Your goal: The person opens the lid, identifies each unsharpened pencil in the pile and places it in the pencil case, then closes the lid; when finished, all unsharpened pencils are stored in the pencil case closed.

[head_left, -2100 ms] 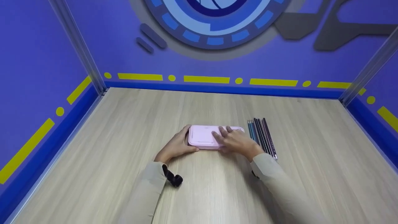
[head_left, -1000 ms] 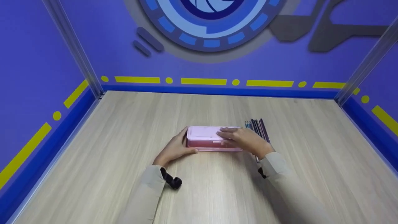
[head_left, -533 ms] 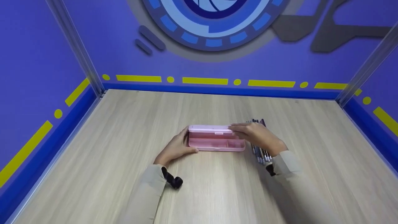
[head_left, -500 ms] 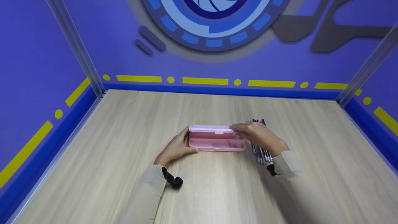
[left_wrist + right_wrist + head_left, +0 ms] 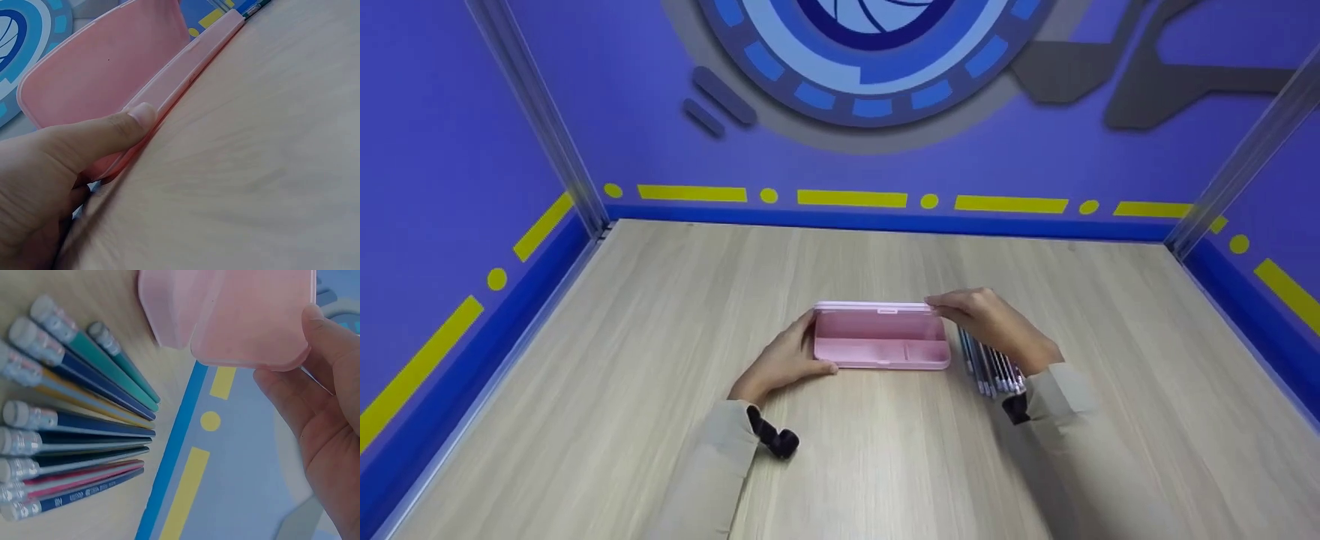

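My left hand [image 5: 780, 360] is clamped on the left end of the case [image 5: 880, 346], thumb [image 5: 121, 126] laid along its near front edge and the other fingers wrapped round the far side, as far as I can tell from the head view. I hold it there so the tray stays flat on the table [image 5: 660, 420] and does not slide or tip while the lid [image 5: 872, 307] swings on its hinge. The case sits mid-table, long side toward me, tray open and showing a divider inside.

My right hand [image 5: 997, 330] has the lid by its right corner, fingertips [image 5: 329, 349] curled over the top edge and pinching it, so the lid stands about upright at the back of the tray. Holding it at the corner keeps my hand clear of the tray's opening. Whether the thumb presses the inner face I cannot tell.

The pencils [image 5: 990, 366] lie just beside the case on its right, partly under my right wrist, side by side in a neat row, eraser ends toward me and points away. Lined up like that, parallel to the case's short side and close to it, they are within easy reach of the hand that is on the lid
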{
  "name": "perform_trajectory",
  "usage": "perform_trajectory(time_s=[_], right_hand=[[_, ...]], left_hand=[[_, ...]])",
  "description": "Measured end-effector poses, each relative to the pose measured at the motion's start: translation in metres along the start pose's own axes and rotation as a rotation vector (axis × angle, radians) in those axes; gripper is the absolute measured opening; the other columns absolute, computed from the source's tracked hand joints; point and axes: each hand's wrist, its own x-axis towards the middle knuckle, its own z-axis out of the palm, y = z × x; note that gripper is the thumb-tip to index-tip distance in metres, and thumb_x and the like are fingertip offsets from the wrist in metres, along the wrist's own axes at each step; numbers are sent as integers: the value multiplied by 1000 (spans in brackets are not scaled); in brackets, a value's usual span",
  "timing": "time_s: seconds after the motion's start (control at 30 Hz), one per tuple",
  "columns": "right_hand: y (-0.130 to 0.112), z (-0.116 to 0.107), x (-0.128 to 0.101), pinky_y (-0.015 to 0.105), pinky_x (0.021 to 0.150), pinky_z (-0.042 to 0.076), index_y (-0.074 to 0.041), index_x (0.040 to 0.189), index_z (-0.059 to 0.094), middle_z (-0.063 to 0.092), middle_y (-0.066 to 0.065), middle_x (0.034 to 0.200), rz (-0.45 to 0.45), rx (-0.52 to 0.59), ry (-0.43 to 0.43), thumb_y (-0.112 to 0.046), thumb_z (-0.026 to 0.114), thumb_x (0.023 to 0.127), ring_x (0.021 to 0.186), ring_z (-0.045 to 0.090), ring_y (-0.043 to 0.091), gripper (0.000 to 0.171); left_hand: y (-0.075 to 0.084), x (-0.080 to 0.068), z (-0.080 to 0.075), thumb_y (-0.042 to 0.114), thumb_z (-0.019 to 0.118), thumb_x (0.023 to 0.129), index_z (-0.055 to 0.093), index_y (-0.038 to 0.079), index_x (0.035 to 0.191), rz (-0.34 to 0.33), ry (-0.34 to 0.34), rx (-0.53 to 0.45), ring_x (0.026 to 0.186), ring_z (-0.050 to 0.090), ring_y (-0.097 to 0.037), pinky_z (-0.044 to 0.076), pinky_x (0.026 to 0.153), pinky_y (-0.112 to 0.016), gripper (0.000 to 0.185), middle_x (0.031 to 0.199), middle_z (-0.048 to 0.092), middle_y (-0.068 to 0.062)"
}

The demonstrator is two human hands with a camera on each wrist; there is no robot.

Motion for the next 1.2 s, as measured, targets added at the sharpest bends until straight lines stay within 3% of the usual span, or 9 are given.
perform_trajectory(time_s=[0.27, 0.5, 0.67, 0.83, 0.97, 1.07, 1.2], right_hand=[[7, -2, 8, 38, 87, 56, 0, 111, 71, 72, 15, 108, 36, 82, 52, 1, 63, 89, 102, 69, 29, 23], [16, 4, 11, 43, 89, 55, 1, 110, 71, 71, 17, 109, 233, 228, 187, 0, 61, 91, 102, 68, 30, 22], [18, 10, 13, 45, 94, 52, -3, 118, 68, 69, 15, 116, 388, 349, 234, -23, 59, 96, 108, 65, 29, 31], [19, 15, 16, 41, 111, 38, -2, 136, 53, 52, 13, 141, 492, 607, 210, -49, 38, 101, 134, 47, 26, 60], [22, 19, 20, 35, 120, 22, -3, 147, 36, 33, 9, 155, 511, 828, 193, -56, 20, 101, 146, 25, 21, 72], [26, 23, 22, 35, 123, 14, -5, 152, 24, 21, 7, 160, 525, 911, 175, -57, 13, 101, 149, 15, 20, 74], [29, 28, 26, 34, 123, 8, -7, 155, 12, 8, 4, 163, 574, 940, 142, -61, 9, 99, 150, 5, 19, 77]], left_hand=[[2, 2, -4, 35, 87, 67, 22, 6, 153, 7, -2, 17, 144, 26, -32, 18, 120, -45, 111, 155, 31, -16], [4, 4, -7, 36, 87, 67, 25, 9, 152, -13, -4, 12, 145, 26, -31, 18, 120, -46, 108, 156, 31, -15], [4, 3, -8, 35, 87, 68, 27, 8, 152, -17, -14, 11, 145, 26, -32, 20, 120, -46, 106, 155, 31, -16], [3, 3, -9, 35, 86, 69, 27, 8, 152, -20, -13, 32, 145, 25, -33, 20, 120, -46, 105, 155, 29, -18], [4, 2, -9, 35, 86, 69, 28, 10, 152, -22, -4, 43, 144, 26, -33, 21, 119, -47, 105, 155, 29, -19], [4, 1, -7, 36, 86, 69, 29, 11, 152, -21, -6, 56, 143, 28, -34, 23, 118, -48, 103, 154, 31, -19], [5, -1, -3, 38, 85, 70, 32, 12, 150, -20, -19, 73, 141, 32, -35, 26, 117, -49, 100, 152, 35, -20]])
